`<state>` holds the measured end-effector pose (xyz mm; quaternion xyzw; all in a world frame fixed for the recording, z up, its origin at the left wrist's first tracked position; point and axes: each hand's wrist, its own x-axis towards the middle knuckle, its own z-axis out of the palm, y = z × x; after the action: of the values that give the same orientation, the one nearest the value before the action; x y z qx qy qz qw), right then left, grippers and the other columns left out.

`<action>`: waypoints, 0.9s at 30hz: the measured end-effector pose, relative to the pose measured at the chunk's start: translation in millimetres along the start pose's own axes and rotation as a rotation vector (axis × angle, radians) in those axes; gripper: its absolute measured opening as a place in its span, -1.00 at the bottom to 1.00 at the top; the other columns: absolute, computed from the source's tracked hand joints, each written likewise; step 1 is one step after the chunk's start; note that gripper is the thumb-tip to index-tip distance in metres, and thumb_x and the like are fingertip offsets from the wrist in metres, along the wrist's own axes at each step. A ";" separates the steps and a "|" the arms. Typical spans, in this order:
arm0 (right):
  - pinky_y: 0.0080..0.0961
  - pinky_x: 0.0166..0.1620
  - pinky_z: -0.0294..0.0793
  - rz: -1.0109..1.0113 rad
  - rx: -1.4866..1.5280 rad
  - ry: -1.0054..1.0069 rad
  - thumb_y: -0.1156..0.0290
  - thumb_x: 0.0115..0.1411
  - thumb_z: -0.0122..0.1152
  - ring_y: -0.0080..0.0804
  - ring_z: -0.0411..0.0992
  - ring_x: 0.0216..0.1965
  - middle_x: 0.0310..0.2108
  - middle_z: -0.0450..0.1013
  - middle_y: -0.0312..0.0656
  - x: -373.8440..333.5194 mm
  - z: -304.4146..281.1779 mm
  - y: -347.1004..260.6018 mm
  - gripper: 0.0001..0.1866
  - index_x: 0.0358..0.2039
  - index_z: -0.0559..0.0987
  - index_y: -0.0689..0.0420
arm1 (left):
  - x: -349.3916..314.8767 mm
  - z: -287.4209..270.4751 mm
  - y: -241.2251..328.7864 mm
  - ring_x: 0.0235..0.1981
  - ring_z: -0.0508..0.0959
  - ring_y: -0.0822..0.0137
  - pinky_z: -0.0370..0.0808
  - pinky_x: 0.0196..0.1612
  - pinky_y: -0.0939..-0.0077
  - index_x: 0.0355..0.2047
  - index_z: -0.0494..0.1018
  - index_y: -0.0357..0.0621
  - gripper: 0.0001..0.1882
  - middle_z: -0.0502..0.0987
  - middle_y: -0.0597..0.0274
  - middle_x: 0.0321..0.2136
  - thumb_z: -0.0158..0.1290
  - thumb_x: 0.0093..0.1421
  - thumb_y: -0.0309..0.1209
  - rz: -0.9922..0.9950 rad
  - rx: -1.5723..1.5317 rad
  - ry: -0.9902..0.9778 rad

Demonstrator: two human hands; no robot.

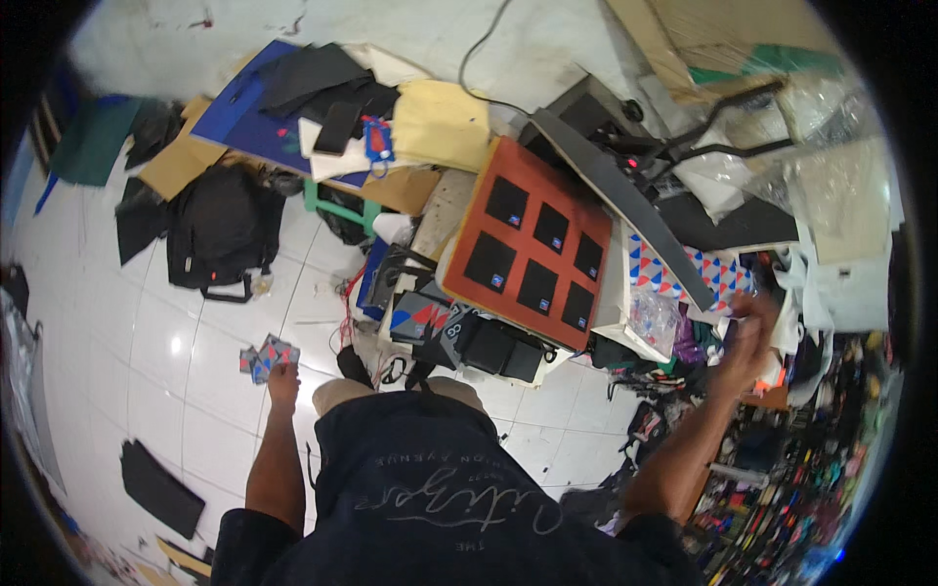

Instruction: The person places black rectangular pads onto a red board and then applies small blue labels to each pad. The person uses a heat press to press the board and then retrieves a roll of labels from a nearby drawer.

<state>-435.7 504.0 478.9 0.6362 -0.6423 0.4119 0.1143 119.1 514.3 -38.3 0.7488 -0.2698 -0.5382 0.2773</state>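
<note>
My left hand [282,381] is closed on a few small grey pieces [269,356] with red and blue shapes, held out over the floor to the left. My right hand [746,344], blurred, is raised at the right beside the low corner of a tilted dark plate [635,210]; whether it touches the plate is unclear. Between my arms a machine like a heat press has an orange-brown pad [509,264]. Several black rectangular pieces [507,201] lie on the pad in two rows, each with a small blue and red mark in a corner.
Dark and patterned pieces [420,317] are heaped at the pad's near edge. A white box [625,317] stands right of the pad. A phone [337,128] lies among sheets at the back. A black backpack [223,230] rests on the tiled floor. Crowded small goods [811,459] fill the right.
</note>
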 end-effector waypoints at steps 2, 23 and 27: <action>-0.45 -0.21 0.36 0.520 -0.023 0.020 0.27 0.27 0.03 -0.41 0.36 -0.39 -0.42 0.43 -0.20 -111.9 30.5 14.6 -0.74 -0.34 0.52 0.23 | 6.4 14.3 7.8 -0.63 0.40 0.46 0.36 -0.58 0.53 -0.45 0.44 -0.26 -0.74 0.44 0.27 -0.61 -0.02 0.13 -0.27 -0.004 0.043 -0.042; -0.63 -0.41 0.44 1.248 0.306 -0.088 0.42 0.23 0.09 -0.59 0.41 -0.48 -0.50 0.46 -0.27 -406.4 61.0 128.7 -0.87 -0.30 0.52 0.22 | -9.0 69.3 78.2 -0.63 0.42 0.43 0.36 -0.63 0.50 -0.26 0.41 -0.23 -0.72 0.42 0.26 -0.54 -0.01 0.12 -0.27 0.114 0.378 -0.203; -0.68 -0.44 0.36 1.079 0.194 -0.164 0.40 0.22 0.14 -0.64 0.37 -0.52 -0.55 0.44 -0.32 -418.0 26.7 181.6 -0.85 -0.30 0.53 0.22 | -56.1 115.1 34.8 -0.67 0.42 0.44 0.36 -0.66 0.49 -0.39 0.44 -0.14 -0.86 0.39 0.31 -0.66 0.01 0.10 -0.34 0.041 0.377 -0.189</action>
<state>-522.4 761.3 111.9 0.2545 -0.8430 0.4183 -0.2227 -10.0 515.0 -7.7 0.7279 -0.4055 -0.5404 0.1166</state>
